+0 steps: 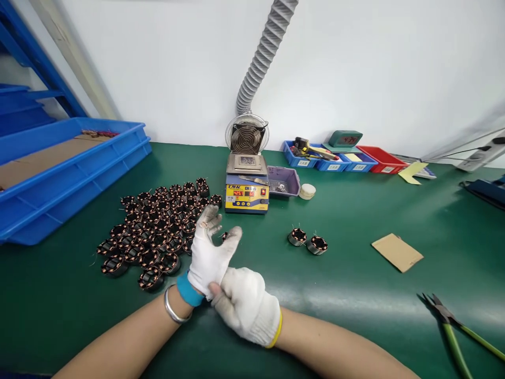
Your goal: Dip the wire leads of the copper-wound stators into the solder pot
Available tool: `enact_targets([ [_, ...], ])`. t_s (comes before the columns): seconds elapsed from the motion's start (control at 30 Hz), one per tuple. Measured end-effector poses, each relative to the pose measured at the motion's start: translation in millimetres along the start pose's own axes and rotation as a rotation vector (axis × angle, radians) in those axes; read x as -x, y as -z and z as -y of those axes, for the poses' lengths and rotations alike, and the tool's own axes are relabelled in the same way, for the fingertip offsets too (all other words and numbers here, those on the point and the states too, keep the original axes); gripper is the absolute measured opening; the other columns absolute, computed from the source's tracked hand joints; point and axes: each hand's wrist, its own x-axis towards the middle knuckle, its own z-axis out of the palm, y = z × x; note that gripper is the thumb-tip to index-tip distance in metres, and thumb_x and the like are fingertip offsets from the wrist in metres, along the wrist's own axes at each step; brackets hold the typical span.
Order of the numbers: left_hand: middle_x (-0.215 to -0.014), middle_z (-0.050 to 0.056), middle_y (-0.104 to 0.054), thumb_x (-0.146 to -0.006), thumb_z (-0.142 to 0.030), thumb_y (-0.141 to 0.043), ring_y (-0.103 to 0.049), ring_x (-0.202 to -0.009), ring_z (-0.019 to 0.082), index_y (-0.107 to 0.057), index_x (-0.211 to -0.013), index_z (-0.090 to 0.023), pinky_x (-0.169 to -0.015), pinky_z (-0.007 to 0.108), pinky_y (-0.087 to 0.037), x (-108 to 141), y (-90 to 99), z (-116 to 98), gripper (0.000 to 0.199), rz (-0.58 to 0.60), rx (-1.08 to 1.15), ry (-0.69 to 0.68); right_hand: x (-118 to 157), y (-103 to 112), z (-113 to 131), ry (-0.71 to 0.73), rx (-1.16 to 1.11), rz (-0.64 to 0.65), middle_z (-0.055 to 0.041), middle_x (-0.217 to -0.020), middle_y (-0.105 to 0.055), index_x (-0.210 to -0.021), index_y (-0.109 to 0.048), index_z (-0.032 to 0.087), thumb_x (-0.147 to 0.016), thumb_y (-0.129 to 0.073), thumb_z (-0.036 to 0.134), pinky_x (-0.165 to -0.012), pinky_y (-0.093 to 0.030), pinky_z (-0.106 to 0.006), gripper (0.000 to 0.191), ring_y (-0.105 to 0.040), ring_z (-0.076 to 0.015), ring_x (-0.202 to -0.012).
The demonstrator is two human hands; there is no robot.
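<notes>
My left hand (211, 250) wears a thin white glove with a blue cuff (190, 289) and grey, soiled fingertips. Its fingers are apart and hold nothing. A thicker white knit glove with a yellow edge covers my right hand (248, 305), which is closed on the lower edge of the left glove near the wrist. Just left of my hands lies a large cluster of motor stators (160, 226) with copper windings; one is partly hidden behind my left hand. Two more stators (297, 237) sit apart to the right, with thin wire ends sticking up.
A solder pot (247, 197) with lit digits stands mid-table below a fan and grey hose (262, 58). Beside it are a purple tray (292, 181) and small bins (331, 164). Cardboard (397, 252) and green-handled cutters (444, 313) lie right; a blue crate (79, 184) stands left.
</notes>
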Motion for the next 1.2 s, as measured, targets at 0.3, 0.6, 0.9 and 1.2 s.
enact_targets([
  [0.3, -0.145, 0.015, -0.039, -0.081, -0.03, -0.056, -0.039, -0.134, 0.027, -0.028, -0.142, -0.017, -0.109, 0.044, -0.039, 1.6, 24.2, 13.1, 0.069, 0.178, -0.399, -0.245, 7.0, 12.7, -35.5, 0.007, -0.319, -0.158, -0.0039, -0.072, -0.062, -0.078, -0.06, 0.021, -0.092, -0.038, 0.042, -0.058, -0.04, -0.028, 0.033, -0.056, -0.0159, -0.062],
  [0.6, -0.113, 0.012, -0.064, -0.081, -0.028, -0.057, -0.06, -0.107, 0.029, -0.053, -0.123, -0.016, -0.088, 0.041, -0.051, -4.2, 18.4, 16.2, 0.044, 0.523, -1.043, -0.215, -15.3, 19.1, -71.2, -0.581, -0.532, -0.178, -0.0048, -0.092, -0.067, -0.111, -0.06, 0.018, -0.073, -0.066, 0.036, -0.068, -0.051, -0.03, 0.042, -0.063, -0.0158, -0.072],
  [0.9, -0.094, 0.008, -0.065, -0.072, -0.03, -0.063, -0.064, -0.092, 0.026, -0.062, -0.097, -0.017, -0.083, 0.037, -0.053, -4.6, 12.7, 19.2, 0.029, 0.427, -0.834, -0.198, -18.6, 26.2, -67.0, -0.452, -0.448, -0.037, -0.0073, -0.106, -0.069, -0.116, -0.063, 0.019, -0.086, -0.055, 0.036, -0.089, -0.049, -0.037, 0.035, -0.063, -0.0233, -0.099],
  [1.2, -0.117, 0.009, -0.063, -0.075, -0.024, -0.06, -0.063, -0.106, 0.021, -0.054, -0.114, -0.018, -0.094, 0.036, -0.052, 2.9, 12.4, 27.7, 0.04, 0.387, -0.364, -0.264, -17.1, 7.1, -53.7, -0.43, -0.753, -0.353, -0.0065, -0.103, -0.069, -0.113, -0.063, 0.018, -0.074, -0.064, 0.025, -0.084, -0.054, -0.035, 0.04, -0.065, -0.021, -0.092],
])
